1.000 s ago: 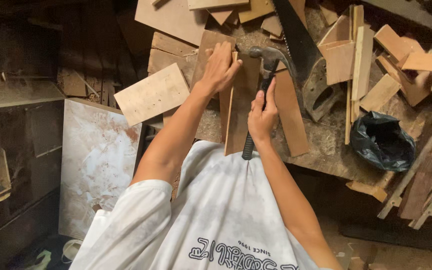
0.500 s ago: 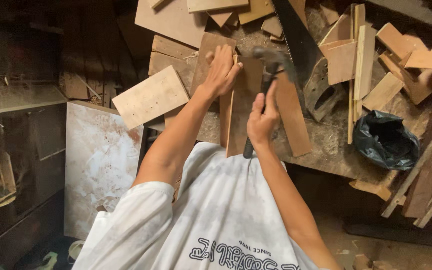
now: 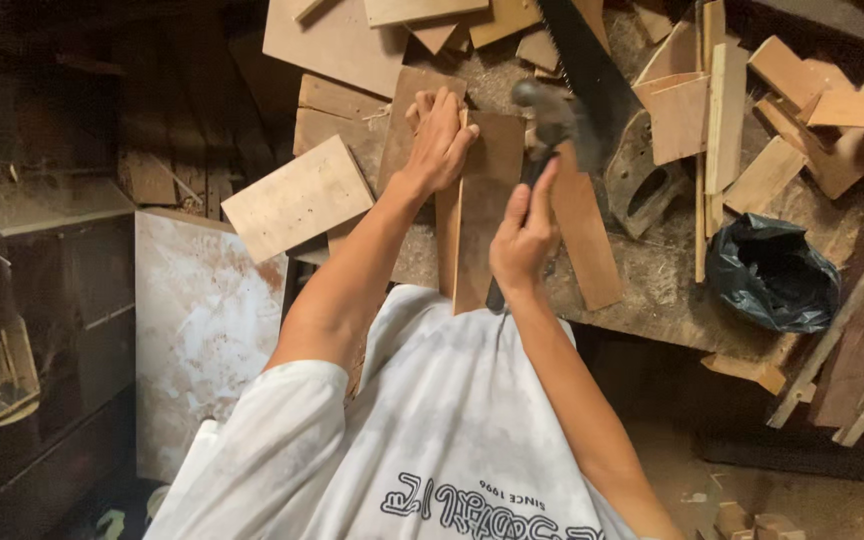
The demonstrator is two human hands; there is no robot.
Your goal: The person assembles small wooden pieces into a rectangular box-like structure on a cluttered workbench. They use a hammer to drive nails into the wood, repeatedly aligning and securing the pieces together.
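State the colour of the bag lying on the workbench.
Black; the bag shows clearly in the head view.

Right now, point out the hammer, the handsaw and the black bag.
hammer (image 3: pixel 542 112), head view, on its metal head.
handsaw (image 3: pixel 582 60), head view, mid blade.
black bag (image 3: pixel 772 275), head view, middle of the plastic.

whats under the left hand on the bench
The left hand presses on the top edge of an upright brown board, with flat boards behind. The spot beneath the palm is covered.
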